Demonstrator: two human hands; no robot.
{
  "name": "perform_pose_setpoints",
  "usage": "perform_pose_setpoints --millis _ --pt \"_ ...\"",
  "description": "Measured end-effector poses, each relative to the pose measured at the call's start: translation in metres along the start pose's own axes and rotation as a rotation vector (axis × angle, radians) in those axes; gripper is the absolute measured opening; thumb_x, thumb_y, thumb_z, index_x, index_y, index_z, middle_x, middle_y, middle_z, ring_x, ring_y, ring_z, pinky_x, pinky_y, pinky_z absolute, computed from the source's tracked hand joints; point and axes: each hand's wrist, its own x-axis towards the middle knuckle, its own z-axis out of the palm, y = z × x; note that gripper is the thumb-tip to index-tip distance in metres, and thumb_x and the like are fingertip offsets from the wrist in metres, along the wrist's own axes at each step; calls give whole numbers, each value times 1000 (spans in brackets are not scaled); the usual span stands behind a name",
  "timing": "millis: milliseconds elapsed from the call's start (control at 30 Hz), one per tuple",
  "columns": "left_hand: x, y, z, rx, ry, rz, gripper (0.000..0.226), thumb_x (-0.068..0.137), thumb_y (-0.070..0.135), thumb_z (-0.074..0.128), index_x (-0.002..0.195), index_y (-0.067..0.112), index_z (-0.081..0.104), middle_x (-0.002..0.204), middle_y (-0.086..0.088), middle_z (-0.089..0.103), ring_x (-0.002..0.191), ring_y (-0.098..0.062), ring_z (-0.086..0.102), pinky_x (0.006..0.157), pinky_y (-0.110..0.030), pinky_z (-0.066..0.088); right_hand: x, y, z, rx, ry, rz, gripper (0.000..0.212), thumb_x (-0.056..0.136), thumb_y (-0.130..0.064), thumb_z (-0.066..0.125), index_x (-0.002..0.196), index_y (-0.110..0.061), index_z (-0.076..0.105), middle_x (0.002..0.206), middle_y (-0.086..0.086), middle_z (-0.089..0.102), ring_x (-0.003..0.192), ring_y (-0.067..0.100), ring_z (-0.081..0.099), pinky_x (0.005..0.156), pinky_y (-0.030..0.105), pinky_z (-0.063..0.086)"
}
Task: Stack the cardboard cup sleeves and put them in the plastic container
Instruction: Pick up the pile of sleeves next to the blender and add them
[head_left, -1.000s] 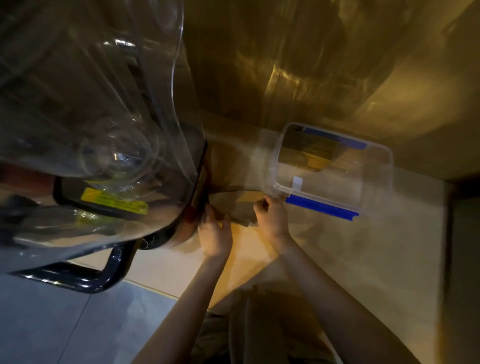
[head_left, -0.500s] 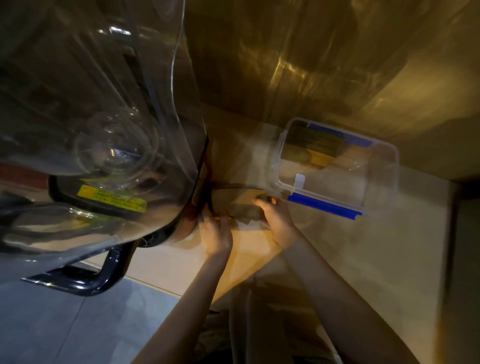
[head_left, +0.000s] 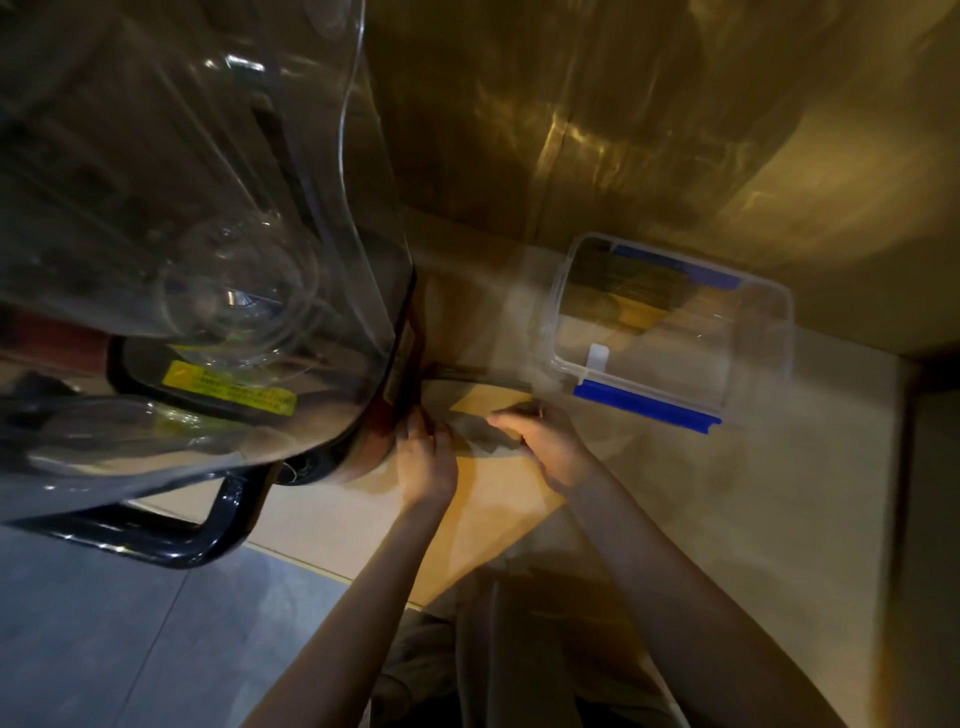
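Both bare forearms are reaching forward and converging. The left hand (head_left: 427, 457) is lying palm down, fingers together and pointing ahead, pressing flat. The right hand (head_left: 545, 441) is sitting just beside it, turned inward, its fingers (head_left: 511, 418) curling leftward and its thumb tucked below. The two hands are near each other but not touching.

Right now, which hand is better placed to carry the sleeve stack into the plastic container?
Right hand: it lies on the cardboard sleeves nearest the plastic container. The left hand sits on the far side, by the blender base.
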Motion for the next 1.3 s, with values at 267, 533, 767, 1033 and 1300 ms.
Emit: perform_pose_setpoints --millis 267,533,767,1033,1300 --pt "-10 -11 -19 -64 -243 150 100 56 41 63 141 10 21 138 -15 41 125 -27 42 103 -35 35 -28 31 -31 -49 -35 -257 49 65 17 69 92 -21 56 88 -2 63 76 2 64 64 12 53" --pt "-35 -21 3 28 -485 341 85 62 17 80 133 18 32 117 0 51 114 -20 52 90 -20 45 -78 76 -78 -221 44 -397 56 59 -19 76 109 -32 56 112 -2 64 110 16 60 89 32 53" --pt "-76 -14 28 155 -366 584 61 64 22 79 114 11 48 111 -7 61 99 -11 53 80 -17 40 -113 102 -99 -344 248 -432 56 70 0 72 106 -37 52 104 -25 57 98 -20 52 81 0 42" --pt "-100 -1 52 56 -453 597 56 70 10 73 121 15 50 118 6 55 110 -9 52 84 7 30 -123 123 -120 -159 364 -402 62 73 -1 73 123 -24 44 111 -22 50 102 -10 52 82 -2 39" --pt "-114 -1 72 -152 -459 344 59 67 12 60 124 18 44 114 0 58 110 -17 55 92 -31 50 -110 132 -116 36 342 -270 63 81 -8 63 136 -23 35 120 -6 56 114 11 53 101 35 45"
